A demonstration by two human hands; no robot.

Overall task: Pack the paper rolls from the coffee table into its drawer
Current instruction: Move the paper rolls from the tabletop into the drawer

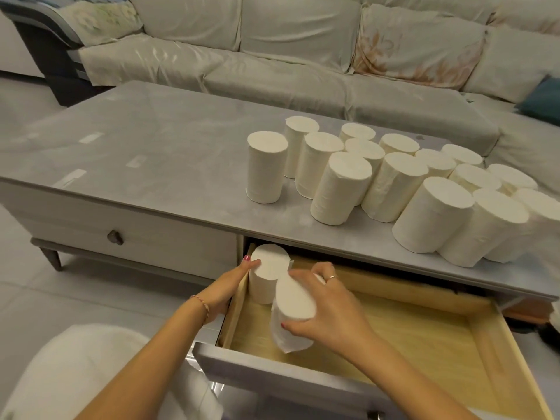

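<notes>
Several white paper rolls [391, 180] stand upright on the right half of the grey coffee table [157, 147]. Below them the wooden drawer [424, 325] is pulled out. One roll [266, 274] stands in the drawer's far left corner, and my left hand [225, 287] rests against its left side with the thumb touching its top rim. My right hand [328, 310] grips a second roll [292, 313] from the right, holding it upright just in front of the first, at the drawer's left side.
A shut drawer with a dark knob [115, 237] is on the table's left. A covered sofa [303, 56] runs behind the table. My white-clad knee [91, 374] is at the lower left. The drawer's right part shows bare wood.
</notes>
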